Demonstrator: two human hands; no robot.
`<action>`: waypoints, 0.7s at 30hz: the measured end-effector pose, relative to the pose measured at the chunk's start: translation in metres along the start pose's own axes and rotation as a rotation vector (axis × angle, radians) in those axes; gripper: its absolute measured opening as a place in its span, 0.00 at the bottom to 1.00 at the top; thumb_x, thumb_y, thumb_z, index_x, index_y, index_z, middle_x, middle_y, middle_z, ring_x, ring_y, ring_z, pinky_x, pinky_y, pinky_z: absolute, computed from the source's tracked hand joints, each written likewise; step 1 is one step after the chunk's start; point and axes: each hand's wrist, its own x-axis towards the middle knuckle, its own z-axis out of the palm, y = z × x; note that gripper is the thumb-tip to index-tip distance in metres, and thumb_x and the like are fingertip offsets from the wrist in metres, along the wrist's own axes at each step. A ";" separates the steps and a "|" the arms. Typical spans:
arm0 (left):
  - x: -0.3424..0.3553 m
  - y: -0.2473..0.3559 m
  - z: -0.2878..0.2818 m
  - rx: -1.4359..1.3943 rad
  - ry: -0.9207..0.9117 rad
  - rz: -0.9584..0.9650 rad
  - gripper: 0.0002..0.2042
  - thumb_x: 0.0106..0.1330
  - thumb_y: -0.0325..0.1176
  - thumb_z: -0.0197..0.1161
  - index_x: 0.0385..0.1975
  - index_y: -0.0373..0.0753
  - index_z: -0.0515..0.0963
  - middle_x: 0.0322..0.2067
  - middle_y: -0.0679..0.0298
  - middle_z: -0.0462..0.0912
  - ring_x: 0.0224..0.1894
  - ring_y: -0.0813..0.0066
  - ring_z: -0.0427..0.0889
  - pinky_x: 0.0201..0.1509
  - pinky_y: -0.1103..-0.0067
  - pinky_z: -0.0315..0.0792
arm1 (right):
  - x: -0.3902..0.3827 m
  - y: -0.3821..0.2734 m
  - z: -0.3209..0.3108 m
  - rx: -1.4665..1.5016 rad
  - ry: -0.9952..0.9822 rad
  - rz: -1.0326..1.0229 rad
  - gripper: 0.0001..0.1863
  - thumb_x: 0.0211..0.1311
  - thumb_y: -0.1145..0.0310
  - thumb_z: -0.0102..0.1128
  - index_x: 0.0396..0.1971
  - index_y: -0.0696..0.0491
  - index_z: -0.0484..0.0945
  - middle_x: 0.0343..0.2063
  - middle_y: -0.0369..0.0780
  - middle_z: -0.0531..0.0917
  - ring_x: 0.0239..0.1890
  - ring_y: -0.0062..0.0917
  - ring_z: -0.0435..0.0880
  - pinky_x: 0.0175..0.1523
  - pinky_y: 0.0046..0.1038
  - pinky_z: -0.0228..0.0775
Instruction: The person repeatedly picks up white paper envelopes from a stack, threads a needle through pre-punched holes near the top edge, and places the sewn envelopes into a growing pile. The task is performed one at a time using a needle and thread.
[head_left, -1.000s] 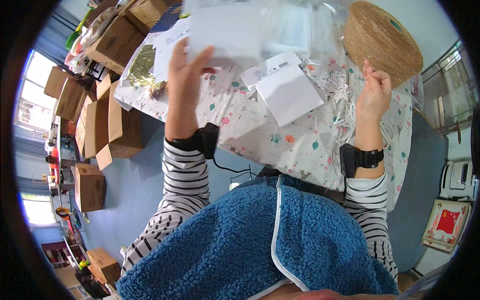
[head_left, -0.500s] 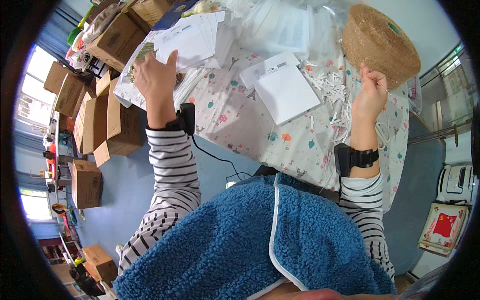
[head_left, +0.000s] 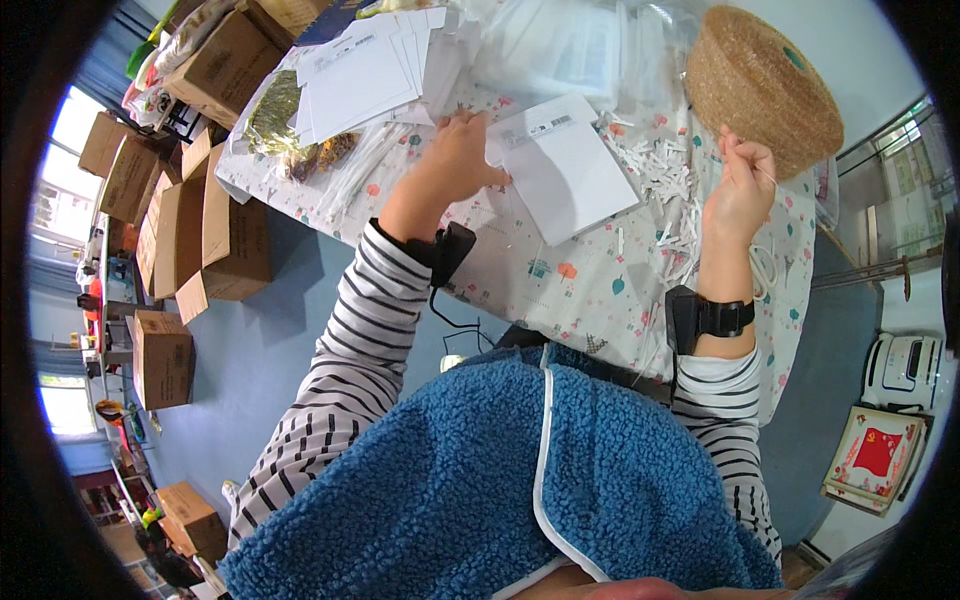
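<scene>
My left hand (head_left: 452,165) is over the table beside the middle stack of white printed cards (head_left: 570,170). Its thumb is spread from the fingers and points toward the stack; nothing shows in its grasp. On the right, my right hand (head_left: 740,190) is raised in a pinch in front of a big cone of brown twine (head_left: 765,90). A thin white strand shows at its fingers. Fanned white cards (head_left: 360,85) lie at the far left, partly over a clear bag of dried greenish plant matter (head_left: 272,120).
Small white paper pieces (head_left: 665,170) are scattered between the card stack and my right hand. Clear plastic sleeves (head_left: 560,55) lie at the back. A white cord loop (head_left: 762,270) rests by my right wrist. Cardboard boxes (head_left: 235,235) stand on the floor left of the table.
My left hand has moved right and nearer, from the plant bag and fanned cards to beside the middle card stack. The right hand keeps its pinch in about the same place.
</scene>
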 end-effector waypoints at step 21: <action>-0.002 0.031 -0.030 -0.632 0.056 0.058 0.26 0.58 0.22 0.73 0.58 0.32 0.75 0.42 0.56 0.84 0.39 0.73 0.84 0.41 0.77 0.80 | -0.018 0.007 0.014 0.088 -0.406 0.293 0.09 0.62 0.84 0.61 0.27 0.53 0.76 0.36 0.38 0.83 0.47 0.24 0.82 0.57 0.24 0.71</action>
